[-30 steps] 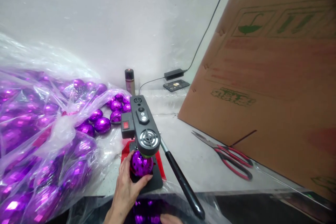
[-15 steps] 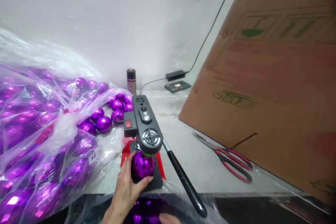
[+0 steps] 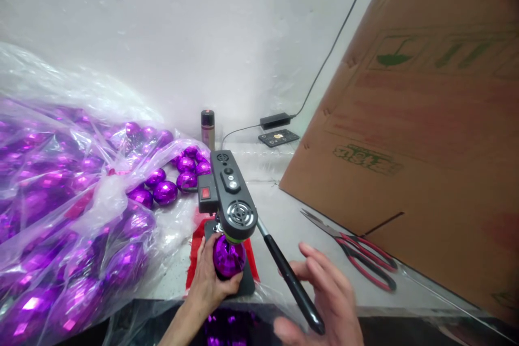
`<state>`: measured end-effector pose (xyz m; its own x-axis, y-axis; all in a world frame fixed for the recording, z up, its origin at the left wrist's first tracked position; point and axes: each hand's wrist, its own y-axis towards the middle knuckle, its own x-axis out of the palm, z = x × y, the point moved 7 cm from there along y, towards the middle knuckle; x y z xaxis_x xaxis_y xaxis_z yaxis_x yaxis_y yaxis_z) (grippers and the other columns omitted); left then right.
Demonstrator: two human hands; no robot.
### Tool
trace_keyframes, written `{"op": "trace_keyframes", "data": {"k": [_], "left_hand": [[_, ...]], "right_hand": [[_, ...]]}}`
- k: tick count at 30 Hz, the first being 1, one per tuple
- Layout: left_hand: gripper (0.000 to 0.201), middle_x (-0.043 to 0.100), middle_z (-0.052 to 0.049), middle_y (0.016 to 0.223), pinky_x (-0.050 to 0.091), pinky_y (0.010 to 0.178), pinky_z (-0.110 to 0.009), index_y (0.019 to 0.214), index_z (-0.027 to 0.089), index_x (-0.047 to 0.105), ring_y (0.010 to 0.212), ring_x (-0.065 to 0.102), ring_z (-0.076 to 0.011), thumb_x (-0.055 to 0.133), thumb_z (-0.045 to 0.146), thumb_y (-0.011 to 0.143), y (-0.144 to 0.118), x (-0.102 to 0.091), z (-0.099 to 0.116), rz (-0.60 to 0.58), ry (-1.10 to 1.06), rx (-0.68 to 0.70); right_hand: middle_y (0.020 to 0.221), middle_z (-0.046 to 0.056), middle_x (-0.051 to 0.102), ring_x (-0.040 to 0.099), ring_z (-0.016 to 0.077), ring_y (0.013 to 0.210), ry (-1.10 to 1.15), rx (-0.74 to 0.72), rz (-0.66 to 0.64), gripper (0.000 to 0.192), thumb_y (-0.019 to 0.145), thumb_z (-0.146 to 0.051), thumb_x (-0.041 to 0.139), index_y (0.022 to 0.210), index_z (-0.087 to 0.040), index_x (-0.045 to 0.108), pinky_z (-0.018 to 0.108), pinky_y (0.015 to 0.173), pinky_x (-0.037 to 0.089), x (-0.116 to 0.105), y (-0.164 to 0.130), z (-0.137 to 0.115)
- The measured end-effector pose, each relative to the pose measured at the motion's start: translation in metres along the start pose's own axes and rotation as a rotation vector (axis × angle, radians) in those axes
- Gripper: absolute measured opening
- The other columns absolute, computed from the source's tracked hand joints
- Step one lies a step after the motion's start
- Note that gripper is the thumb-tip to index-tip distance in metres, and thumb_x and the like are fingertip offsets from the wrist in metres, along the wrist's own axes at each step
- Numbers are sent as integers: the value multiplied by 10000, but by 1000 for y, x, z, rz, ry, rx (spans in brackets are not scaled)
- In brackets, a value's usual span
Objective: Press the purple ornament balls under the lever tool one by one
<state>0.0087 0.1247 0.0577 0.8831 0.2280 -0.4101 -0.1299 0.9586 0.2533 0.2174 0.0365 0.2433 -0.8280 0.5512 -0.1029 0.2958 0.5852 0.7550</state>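
My left hand (image 3: 207, 281) grips a shiny purple faceted ball (image 3: 227, 257) that sits on the black base under the head of a small black press machine (image 3: 231, 197) with a red switch. My right hand (image 3: 324, 297) is raised with its fingers spread, empty, just beside the machine's long black lever handle (image 3: 292, 286). I cannot tell whether it touches the handle. More purple balls show in a bag at the bottom edge (image 3: 227, 327).
A large clear plastic bag of purple balls (image 3: 60, 216) fills the left. Red-handled scissors (image 3: 357, 251) lie to the right, beside a big leaning cardboard box (image 3: 425, 135). A small spray can (image 3: 207, 127), a power adapter (image 3: 275, 120) and a phone (image 3: 279, 138) sit by the back wall.
My right hand has risen from the bottom edge up to the lever handle, fingers spread. My left hand stays on the ball under the machine head.
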Motion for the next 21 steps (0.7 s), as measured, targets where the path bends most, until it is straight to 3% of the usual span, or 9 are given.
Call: {"op": "trace_keyframes", "data": {"k": [2,4,7,11,16,21], "left_hand": [[881,762,-212,1487,508,1305,-733,1542,187,634,1477,693,-497,923,414,741,3,-1,-1,-50,-7,17],[837,768,-207,1486,543,1277,-717,1541,197,642,1442,723,-479,922,421,786,4,-4,1,-65,-25,30],[822,791,-201,1439,574,1237,-723,1514,199,665,1374,761,-481,942,427,775,4,-5,4,-67,-65,28],[832,789,-203,1449,507,1292,-769,1500,203,668,1384,759,-500,947,399,741,4,-5,6,-60,-65,31],[818,782,-223,1488,521,1286,-760,1532,200,639,1432,739,-506,925,399,792,3,-1,4,-83,-47,71],[843,794,-227,1472,600,1213,-717,1527,196,634,1402,759,-507,940,358,759,1,0,-1,-50,-48,59]], "right_hand": [[1369,132,808,813,244,1192,-24,-121,-18,495,1125,-602,667,1452,-241,758,347,913,708,12,26,-17],[1179,106,851,847,217,1042,-19,-238,-121,364,1177,-527,611,1280,-223,783,326,844,708,24,46,-30],[908,38,795,780,142,730,46,-338,-246,274,1224,-312,528,1008,-226,674,260,669,628,35,60,-38],[751,-23,639,598,105,572,67,-238,-178,369,1222,-220,435,863,-248,514,241,555,465,41,52,-31],[737,-30,600,552,115,595,63,-140,-48,395,1212,-212,428,822,-246,478,268,601,435,44,40,-29],[714,-44,575,532,92,563,64,-202,-56,375,1180,-142,446,820,-239,483,253,544,373,44,45,-33]]}}
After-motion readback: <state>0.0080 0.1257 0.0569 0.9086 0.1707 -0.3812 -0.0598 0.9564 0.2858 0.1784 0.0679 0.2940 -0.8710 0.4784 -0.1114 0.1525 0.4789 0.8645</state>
